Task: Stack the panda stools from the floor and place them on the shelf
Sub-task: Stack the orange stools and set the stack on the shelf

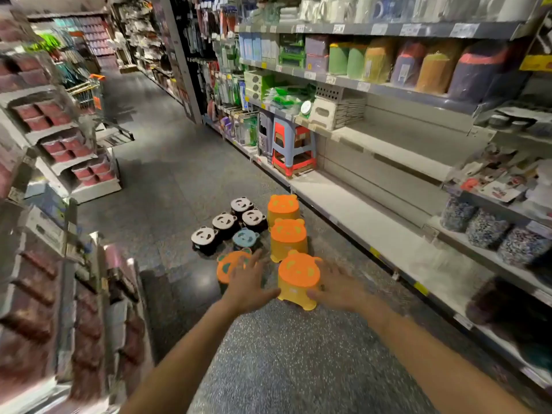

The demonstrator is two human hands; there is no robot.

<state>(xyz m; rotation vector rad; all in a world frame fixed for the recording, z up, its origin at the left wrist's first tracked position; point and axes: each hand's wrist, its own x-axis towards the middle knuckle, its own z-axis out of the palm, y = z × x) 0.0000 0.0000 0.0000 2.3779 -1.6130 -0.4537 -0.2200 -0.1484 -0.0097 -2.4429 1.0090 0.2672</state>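
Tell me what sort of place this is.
Most likely a household-goods store aisle: long shelves with price tags on their edges, a shopping cart further down, and identical panda stools grouped on the floor like stock waiting to be shelved.

Head-worn wide view, facing forward and down, near floor (268, 354)

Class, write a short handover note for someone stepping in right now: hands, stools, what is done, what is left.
Left hand and right hand: open, either side of the nearest yellow stool, no firm grip visible.
Stools: three yellow ones in a row, four black-and-white stools, a blue stool and an orange-topped dark stool, all on the floor.
Done: nothing on the bottom shelf.
Left: stack all, then shelve.
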